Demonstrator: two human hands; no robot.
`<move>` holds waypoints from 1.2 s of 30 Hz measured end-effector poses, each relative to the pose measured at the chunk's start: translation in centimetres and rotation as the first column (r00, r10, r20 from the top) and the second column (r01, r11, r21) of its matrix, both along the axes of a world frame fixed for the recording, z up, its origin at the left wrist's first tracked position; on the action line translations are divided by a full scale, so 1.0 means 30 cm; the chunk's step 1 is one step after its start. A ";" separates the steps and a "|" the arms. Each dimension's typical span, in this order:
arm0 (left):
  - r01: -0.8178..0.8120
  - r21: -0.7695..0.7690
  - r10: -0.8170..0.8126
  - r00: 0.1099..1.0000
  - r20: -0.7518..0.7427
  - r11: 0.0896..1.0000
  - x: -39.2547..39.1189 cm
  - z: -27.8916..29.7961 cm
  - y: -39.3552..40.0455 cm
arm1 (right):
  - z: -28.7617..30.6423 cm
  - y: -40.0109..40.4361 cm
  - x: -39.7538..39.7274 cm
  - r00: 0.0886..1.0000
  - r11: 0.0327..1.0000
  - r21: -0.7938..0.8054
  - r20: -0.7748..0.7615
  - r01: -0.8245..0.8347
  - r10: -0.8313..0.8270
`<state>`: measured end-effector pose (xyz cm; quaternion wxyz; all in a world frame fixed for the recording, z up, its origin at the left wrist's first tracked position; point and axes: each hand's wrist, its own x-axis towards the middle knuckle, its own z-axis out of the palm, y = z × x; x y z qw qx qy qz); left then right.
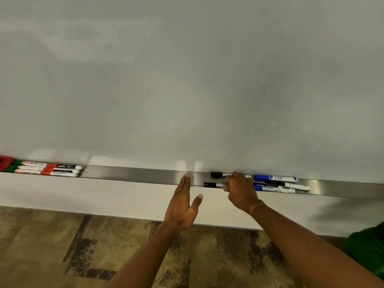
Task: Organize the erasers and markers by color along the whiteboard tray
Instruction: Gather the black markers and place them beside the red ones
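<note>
Markers lie along a metal whiteboard tray (135, 173). Near the middle, two black-capped markers (216, 175) lie side by side, and the right hand (239, 189) curls its fingers around their barrels. Just to their right sits a cluster of blue markers (275, 178) with one black-capped marker (291, 185) among them. The left hand (182, 202) is flat, fingers straight, tips touching the tray's front edge. Far left lie red and green markers (47, 169) beside a red eraser (5, 162). Above is the whiteboard (187, 80); below, patterned carpet (62, 246).

bare tray (135, 174) stretch between red markers (48, 169) and left hand (181, 204).
</note>
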<state>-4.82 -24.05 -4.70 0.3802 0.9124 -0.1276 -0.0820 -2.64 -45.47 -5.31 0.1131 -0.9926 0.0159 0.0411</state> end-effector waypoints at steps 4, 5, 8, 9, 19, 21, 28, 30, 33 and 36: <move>-0.079 -0.145 0.071 0.996 -0.054 0.986 0.004 0.004 -0.023 | 0.008 0.002 0.003 0.998 0.994 0.108 0.047 0.024 -0.029; -0.118 -0.193 0.105 0.991 -0.078 0.974 0.006 0.008 -0.033 | 0.014 0.010 0.002 0.996 0.986 0.162 0.083 0.028 -0.042; -0.267 -0.356 0.203 0.957 -0.206 0.896 0.016 0.022 -0.064 | 0.042 0.060 -0.008 0.984 0.930 0.368 0.162 0.013 -0.078; -0.318 -0.416 0.218 0.938 -0.270 0.852 0.018 0.029 -0.075 | 0.051 0.083 -0.012 0.981 0.909 0.417 0.178 -0.005 -0.076; -0.679 -0.708 -0.018 0.719 -0.694 0.193 0.086 0.051 -0.128 | 0.053 0.225 -0.062 0.977 0.809 0.567 0.210 -0.158 0.043; -0.736 -0.663 -0.015 0.668 -0.744 0.135 0.094 0.047 -0.127 | 0.050 0.227 -0.064 0.974 0.820 0.543 0.216 -0.181 0.072; -0.794 -0.608 -0.029 0.607 -0.794 0.024 0.101 0.030 -0.122 | 0.066 0.142 -0.026 0.963 0.940 0.324 0.269 -0.103 0.013; -0.801 -0.598 -0.015 0.598 -0.801 0.032 0.102 0.029 -0.118 | 0.066 0.090 -0.001 0.969 0.982 0.186 0.243 -0.015 -0.032; -0.805 -0.592 -0.005 0.592 -0.806 0.038 0.102 0.030 -0.115 | 0.056 0.038 0.022 0.991 1.000 -0.021 0.130 -0.002 0.005; -0.809 -0.587 -0.001 0.587 -0.809 0.032 0.109 0.037 -0.113 | 0.048 0.018 0.038 0.995 0.993 -0.117 0.092 -0.021 0.032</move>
